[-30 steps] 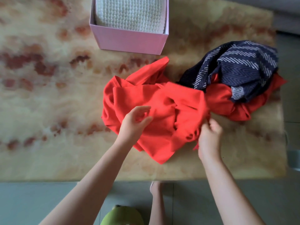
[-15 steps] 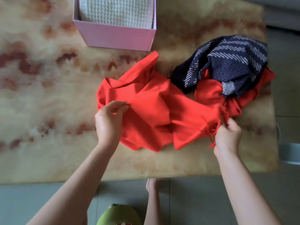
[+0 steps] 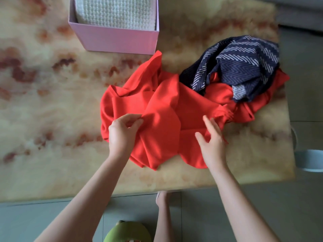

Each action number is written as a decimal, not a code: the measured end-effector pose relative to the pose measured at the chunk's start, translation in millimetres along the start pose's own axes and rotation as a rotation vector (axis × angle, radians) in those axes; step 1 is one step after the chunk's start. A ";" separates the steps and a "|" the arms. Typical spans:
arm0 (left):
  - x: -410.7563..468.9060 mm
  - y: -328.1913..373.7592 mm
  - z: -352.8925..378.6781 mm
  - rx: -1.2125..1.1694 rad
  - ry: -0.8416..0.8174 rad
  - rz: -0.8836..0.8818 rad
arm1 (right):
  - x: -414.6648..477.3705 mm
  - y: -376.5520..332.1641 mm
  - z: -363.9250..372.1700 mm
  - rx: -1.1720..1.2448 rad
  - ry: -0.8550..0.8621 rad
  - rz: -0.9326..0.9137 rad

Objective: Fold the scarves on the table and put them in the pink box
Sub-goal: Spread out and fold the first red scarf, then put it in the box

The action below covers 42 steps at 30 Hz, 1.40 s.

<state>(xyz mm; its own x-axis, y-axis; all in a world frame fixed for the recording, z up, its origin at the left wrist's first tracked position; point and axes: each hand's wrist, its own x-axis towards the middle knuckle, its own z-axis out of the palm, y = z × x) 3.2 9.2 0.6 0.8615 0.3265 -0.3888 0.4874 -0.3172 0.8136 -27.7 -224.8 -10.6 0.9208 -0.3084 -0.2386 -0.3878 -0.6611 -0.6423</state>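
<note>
Two scarves are left to fold, by our reckoning. Nearest us, our left hand point(image 3: 125, 133) pinches a ridge of the red scarf point(image 3: 162, 109), while our right hand point(image 3: 212, 142) is spread over its fringed end, with no neat fold made yet. Beyond, the navy scarf point(image 3: 244, 67) sits crumpled on the red one, both on the table point(image 3: 52, 119). Farthest, the pink box point(image 3: 118, 40) already holds one white scarf point(image 3: 115, 13), folded.

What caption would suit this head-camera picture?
Left hand pinches a crumpled red scarf, right hand open over it, near the pink box.
</note>
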 end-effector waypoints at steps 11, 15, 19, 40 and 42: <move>0.2 2.5 -2.7 -0.059 0.020 0.025 | -1.4 -9.5 33.1 0.040 -0.183 -0.089; 7.4 2.0 -22.4 -0.163 0.098 0.017 | 5.6 10.7 55.8 -0.389 -0.246 -0.224; 27.8 -16.2 -63.5 -0.206 0.259 -0.008 | 15.6 30.8 31.8 -0.551 -0.082 -0.334; 25.9 -33.0 -77.2 -0.150 0.186 -0.083 | 7.2 -47.1 92.1 -0.099 -0.027 -0.115; 27.1 -36.6 -85.2 -0.150 0.163 -0.077 | 11.0 -47.6 83.9 -0.138 0.036 -0.198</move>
<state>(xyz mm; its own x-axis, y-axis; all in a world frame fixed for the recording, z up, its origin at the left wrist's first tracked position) -3.5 105.4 -2.9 0.7821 0.4879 -0.3876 0.5139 -0.1533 0.8440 4.3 -139.3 -43.8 0.9784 -0.1862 -0.0900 -0.2040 -0.7973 -0.5681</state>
